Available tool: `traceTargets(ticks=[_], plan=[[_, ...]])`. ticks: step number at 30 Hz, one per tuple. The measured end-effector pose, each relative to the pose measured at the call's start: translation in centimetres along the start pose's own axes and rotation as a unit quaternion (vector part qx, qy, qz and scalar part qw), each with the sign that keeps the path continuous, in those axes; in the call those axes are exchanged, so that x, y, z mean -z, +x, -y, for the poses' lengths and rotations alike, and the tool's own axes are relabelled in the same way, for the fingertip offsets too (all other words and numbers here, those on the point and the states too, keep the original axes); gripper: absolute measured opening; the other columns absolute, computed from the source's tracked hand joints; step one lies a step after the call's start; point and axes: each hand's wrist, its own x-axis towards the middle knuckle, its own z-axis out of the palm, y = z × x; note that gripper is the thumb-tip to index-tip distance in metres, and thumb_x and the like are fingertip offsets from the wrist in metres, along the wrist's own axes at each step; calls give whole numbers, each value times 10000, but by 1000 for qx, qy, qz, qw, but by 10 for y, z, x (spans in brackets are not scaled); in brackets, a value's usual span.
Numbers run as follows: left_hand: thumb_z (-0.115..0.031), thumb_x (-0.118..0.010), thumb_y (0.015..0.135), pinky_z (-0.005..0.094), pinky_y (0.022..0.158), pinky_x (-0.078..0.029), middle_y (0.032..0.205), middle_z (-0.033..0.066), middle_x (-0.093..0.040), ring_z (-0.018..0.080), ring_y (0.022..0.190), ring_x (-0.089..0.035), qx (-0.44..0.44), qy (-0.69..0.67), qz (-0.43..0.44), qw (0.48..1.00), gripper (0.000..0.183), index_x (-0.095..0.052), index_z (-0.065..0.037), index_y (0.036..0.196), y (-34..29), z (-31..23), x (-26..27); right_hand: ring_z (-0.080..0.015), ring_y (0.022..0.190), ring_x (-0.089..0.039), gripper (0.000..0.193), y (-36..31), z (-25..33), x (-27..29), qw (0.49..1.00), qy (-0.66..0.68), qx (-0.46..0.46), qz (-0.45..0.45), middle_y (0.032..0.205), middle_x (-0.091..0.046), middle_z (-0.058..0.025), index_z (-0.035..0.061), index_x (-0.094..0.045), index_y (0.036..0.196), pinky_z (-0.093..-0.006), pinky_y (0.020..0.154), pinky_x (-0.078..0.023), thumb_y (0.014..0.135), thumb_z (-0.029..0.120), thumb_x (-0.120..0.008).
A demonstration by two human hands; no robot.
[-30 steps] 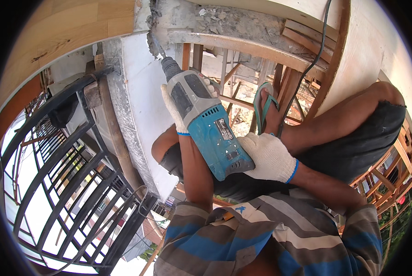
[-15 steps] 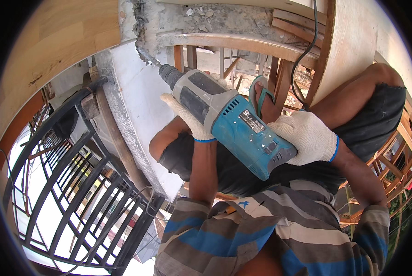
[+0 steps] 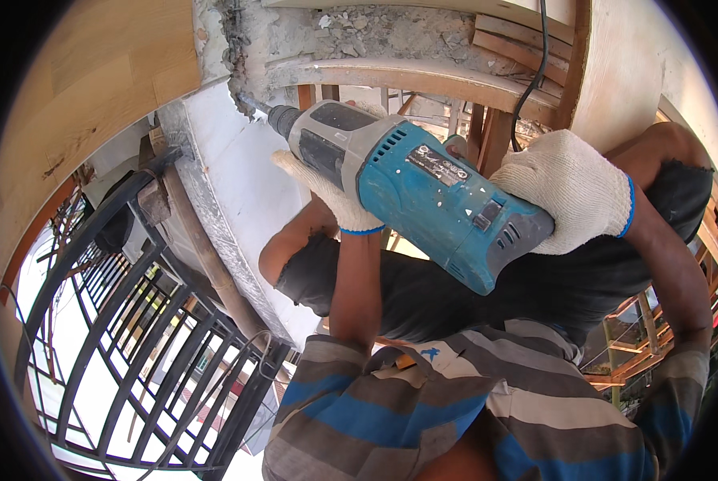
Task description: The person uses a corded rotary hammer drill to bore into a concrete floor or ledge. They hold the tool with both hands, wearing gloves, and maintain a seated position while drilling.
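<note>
Open-sided work area, daylight behind, catalogued left to right. Far left: dark metal railing (image 3: 250,405), curved by the lens. Above it: pale wooden panel (image 3: 110,72), upper left corner. Next: rough broken groove (image 3: 234,56) in grey masonry, running down to the upper end of a white slab (image 3: 234,152). At the groove's lower end: slim metal bit (image 3: 256,104), its tip at the crumbled edge; whether it bears hard there cannot be told. Left hand (image 3: 331,192), one, in knitted cream glove with blue cuff: partly curled, cupping the near side and underside of the front housing, thumb lying along it. Power drill (image 3: 431,192), one, teal and grey, scuffed: held slantwise above the dark shorts (image 3: 423,293), nose to upper left, rear to lower right. Behind it: wooden beam (image 3: 423,76). Further right: black cable (image 3: 539,76), hanging loose. Right hand (image 3: 571,192), gloved to match: closed about the rear of the drill, finger on the switch hidden, so running or idle cannot be told. Far right: upright wooden board (image 3: 619,72). Step in hand, by judgement: breaking away masonry at the groove. Next move seems to call for a steady two-handed brace, bit kept seated on the edge.
</note>
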Motion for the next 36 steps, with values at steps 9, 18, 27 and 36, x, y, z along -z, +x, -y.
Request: traceTargets(ticks=[9, 18, 27, 36], plan=[[-873, -446, 996, 507, 1156, -525, 1513, 157, -581, 328, 1350, -601, -29, -19, 47, 998, 974, -486, -95, 1581, 28, 4, 50, -333, 747, -762, 572, 8, 5, -10, 1000, -18, -5, 9, 887, -728, -111, 80, -737, 1138, -448, 679, -606, 718, 440, -880], [-905, -484, 952, 536, 1091, -561, 1491, 220, -577, 383, 1334, -595, 38, -111, 254, 960, 1081, -482, -12, 1560, 28, -13, 52, -345, 719, -743, 452, 11, 26, -34, 999, 24, -24, 0, 826, -687, -112, 73, -690, 1022, -465, 664, -595, 731, 381, -847], [-997, -612, 771, 527, 1011, -590, 1328, 245, -627, 385, 1225, -630, 132, -173, 252, 943, 1275, -509, 73, 1458, 10, -30, 25, -348, 733, -734, 417, 14, 43, -67, 996, 84, -39, -12, 827, -681, -116, 73, -678, 992, -467, 700, -586, 706, 325, -847], [-977, -575, 832, 508, 1072, -561, 1360, 232, -631, 379, 1232, -657, 163, -124, 252, 946, 1235, -492, 62, 1496, 18, -52, 58, -350, 766, -749, 418, 23, 62, -83, 992, 114, -57, -13, 856, -707, -126, 83, -692, 1014, -456, 707, -594, 698, 301, -859]])
